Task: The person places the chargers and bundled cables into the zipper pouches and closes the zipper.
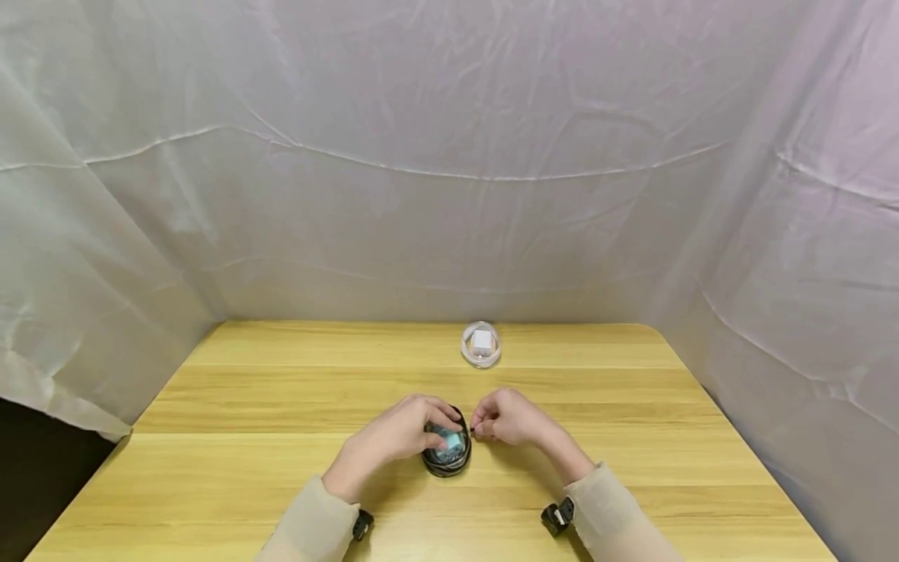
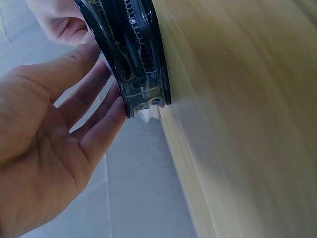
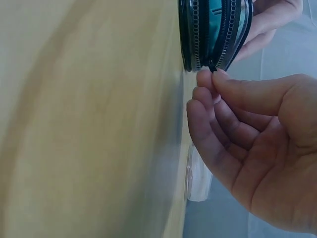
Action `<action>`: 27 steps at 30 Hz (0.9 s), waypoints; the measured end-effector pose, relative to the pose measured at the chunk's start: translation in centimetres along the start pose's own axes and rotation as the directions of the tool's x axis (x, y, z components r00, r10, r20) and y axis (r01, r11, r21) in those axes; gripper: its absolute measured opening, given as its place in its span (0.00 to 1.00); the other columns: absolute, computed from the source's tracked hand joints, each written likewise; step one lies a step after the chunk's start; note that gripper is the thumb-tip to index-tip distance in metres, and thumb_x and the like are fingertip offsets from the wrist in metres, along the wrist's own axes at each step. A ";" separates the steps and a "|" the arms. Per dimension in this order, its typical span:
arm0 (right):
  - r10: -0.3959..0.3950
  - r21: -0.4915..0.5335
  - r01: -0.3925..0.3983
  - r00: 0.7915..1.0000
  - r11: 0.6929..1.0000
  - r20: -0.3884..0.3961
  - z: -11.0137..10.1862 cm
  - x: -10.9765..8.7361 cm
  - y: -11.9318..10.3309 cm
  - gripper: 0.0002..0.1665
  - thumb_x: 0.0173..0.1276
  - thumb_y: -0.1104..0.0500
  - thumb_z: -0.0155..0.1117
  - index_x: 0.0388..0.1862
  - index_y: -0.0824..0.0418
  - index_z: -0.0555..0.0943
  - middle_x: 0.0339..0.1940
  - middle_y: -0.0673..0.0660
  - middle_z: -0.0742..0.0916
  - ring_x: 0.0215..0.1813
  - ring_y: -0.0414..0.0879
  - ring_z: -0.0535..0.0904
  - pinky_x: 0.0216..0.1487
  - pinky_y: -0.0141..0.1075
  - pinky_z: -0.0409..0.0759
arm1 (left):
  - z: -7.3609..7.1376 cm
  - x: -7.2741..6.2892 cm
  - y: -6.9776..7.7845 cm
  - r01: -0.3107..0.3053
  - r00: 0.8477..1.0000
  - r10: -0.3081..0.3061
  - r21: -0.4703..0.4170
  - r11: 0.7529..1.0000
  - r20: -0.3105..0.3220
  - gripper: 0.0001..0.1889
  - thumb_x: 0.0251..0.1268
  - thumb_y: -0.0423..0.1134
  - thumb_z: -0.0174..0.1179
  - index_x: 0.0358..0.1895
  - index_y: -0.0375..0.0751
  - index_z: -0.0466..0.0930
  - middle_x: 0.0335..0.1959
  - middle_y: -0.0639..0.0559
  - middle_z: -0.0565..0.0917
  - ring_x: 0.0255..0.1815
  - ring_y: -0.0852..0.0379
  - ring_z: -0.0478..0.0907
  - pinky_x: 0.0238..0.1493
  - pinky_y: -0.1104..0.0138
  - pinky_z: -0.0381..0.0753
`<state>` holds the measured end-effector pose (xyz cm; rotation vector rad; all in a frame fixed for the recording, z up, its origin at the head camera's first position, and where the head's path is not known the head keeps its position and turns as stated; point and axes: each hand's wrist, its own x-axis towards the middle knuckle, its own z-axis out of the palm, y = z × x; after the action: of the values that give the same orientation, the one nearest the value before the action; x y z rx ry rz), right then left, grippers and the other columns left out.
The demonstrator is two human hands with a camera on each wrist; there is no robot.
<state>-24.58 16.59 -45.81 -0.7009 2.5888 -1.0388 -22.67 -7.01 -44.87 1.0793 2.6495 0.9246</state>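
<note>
A small round zip case point(image 1: 445, 467) lies on the table, with a dark rim and a see-through top over something teal. My left hand point(image 1: 410, 428) holds the case, thumb and fingertips on its top and rim. In the left wrist view two rows of zipper teeth point(image 2: 136, 37) run apart along the case's side. At the case's right end, my right hand point(image 1: 511, 417) pinches the zipper pull point(image 3: 212, 65) between thumb and index finger. Teal material point(image 3: 215, 25) shows between the teeth there. Part of the case's top is hidden under the left hand.
Near the table's back edge lies a clear round case point(image 1: 481, 365) with a white block point(image 1: 481, 340) inside. A pale curtain point(image 1: 449, 234) hangs behind and at both sides of the wooden table point(image 1: 295, 390).
</note>
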 end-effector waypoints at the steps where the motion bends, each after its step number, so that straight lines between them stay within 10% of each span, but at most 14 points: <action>1: -0.001 0.000 0.001 1.000 1.000 0.005 -0.1 -0.1 0.0 0.07 0.66 0.73 0.67 0.32 0.63 0.87 0.27 0.52 0.88 0.27 0.40 0.78 0.27 0.30 0.78 | 0.0 0.0 0.0 0.001 1.000 -0.001 0.001 1.000 -0.001 0.15 0.60 0.31 0.74 0.51 0.38 0.90 0.59 0.46 0.87 0.63 0.45 0.81 0.67 0.51 0.79; 12: 0.025 0.083 -0.034 0.995 0.996 0.101 -0.4 -0.5 0.0 0.05 0.65 0.73 0.68 0.32 0.65 0.86 0.28 0.56 0.89 0.29 0.45 0.83 0.33 0.41 0.87 | 0.2 0.2 -0.2 0.007 1.000 -0.007 0.010 1.000 -0.006 0.15 0.59 0.32 0.75 0.51 0.39 0.91 0.59 0.46 0.87 0.62 0.45 0.82 0.66 0.51 0.80; 27: 0.053 0.047 -0.056 0.997 0.997 0.057 0.0 -0.4 -0.3 0.06 0.60 0.72 0.69 0.29 0.63 0.87 0.23 0.53 0.87 0.24 0.40 0.78 0.25 0.30 0.76 | 0.0 0.2 -0.5 -0.015 1.000 0.015 -0.002 1.000 0.013 0.15 0.61 0.33 0.74 0.52 0.40 0.90 0.60 0.47 0.86 0.64 0.45 0.80 0.67 0.50 0.78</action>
<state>-24.16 16.55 -45.56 -0.6347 2.5121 -1.0473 -23.17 -7.19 -45.13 1.1018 2.6338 0.9195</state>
